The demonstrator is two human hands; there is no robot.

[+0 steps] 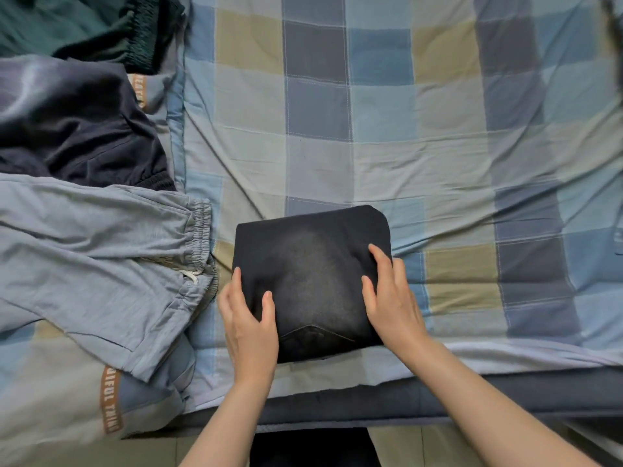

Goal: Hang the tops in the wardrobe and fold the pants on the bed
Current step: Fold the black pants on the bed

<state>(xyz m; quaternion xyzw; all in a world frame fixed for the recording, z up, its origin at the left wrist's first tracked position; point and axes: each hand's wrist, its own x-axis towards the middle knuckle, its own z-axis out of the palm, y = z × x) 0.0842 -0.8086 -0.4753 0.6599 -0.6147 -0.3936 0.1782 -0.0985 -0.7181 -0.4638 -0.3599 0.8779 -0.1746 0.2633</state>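
A pair of black jeans (310, 264) lies folded into a compact rectangle near the front edge of the bed, a back pocket showing at its near side. My left hand (249, 318) holds its left edge, thumb on top and fingers curled around the side. My right hand (391, 298) rests flat on its right edge with fingers straight. Light grey pants (101, 251) with an elastic waistband lie spread out to the left. Behind them sit dark navy pants (77, 129) and a dark green garment (87, 25).
The bed is covered by a checked sheet (438, 129) in blue, grey and olive squares, wrinkled on the right. A folded quilt with an orange lettered strip (111, 399) lies under the grey pants at the front left. The bed's dark front edge (505, 396) runs below my arms.
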